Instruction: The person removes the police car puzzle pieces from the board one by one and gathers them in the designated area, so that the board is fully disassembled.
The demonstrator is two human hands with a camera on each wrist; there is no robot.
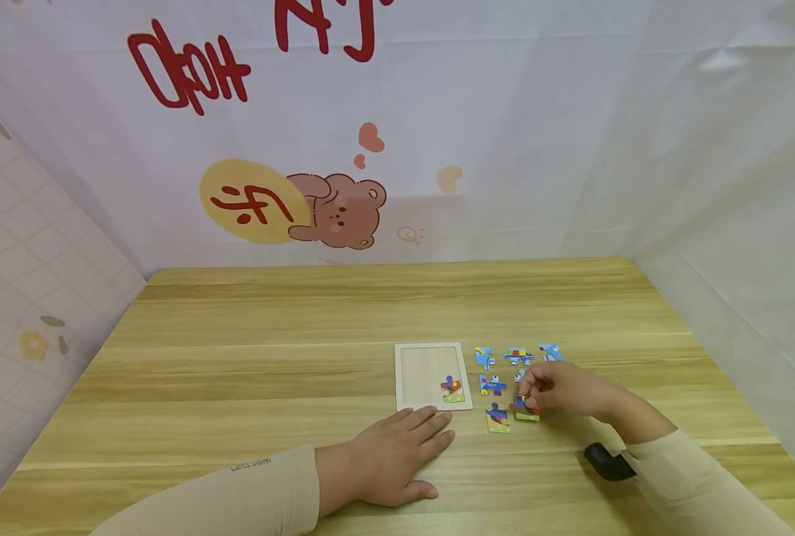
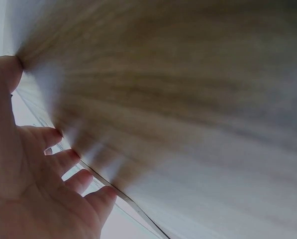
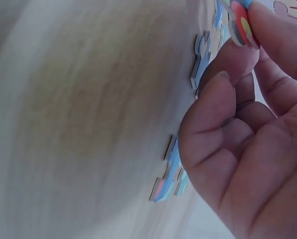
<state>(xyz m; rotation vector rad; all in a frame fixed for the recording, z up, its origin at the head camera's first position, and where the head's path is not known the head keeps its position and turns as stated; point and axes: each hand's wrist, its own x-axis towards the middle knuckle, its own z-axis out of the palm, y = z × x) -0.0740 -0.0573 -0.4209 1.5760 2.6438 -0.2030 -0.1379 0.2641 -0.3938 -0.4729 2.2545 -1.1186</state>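
Note:
Between thumb and index finger my right hand (image 1: 568, 388) pinches a puzzle piece (image 3: 242, 25) with red, yellow and blue on it. That hand is low over the right side of a group of loose puzzle pieces and partly covers some. My left hand (image 1: 397, 460) lies palm down on the table with fingers spread, fingertips at the near edge of a pale wooden puzzle frame (image 1: 400, 380). One piece (image 1: 453, 390), red and blue over green, sits in the frame's near right corner; bare wood shows in the rest.
Right of the frame, loose pieces lie in rough rows, among them a blue corner piece (image 1: 484, 358), a middle piece (image 1: 492, 385) and a yellow-green piece (image 1: 497, 420). A dark strap piece (image 1: 608, 462) hangs under the right sleeve. A printed curtain (image 1: 518, 216) stands behind the table.

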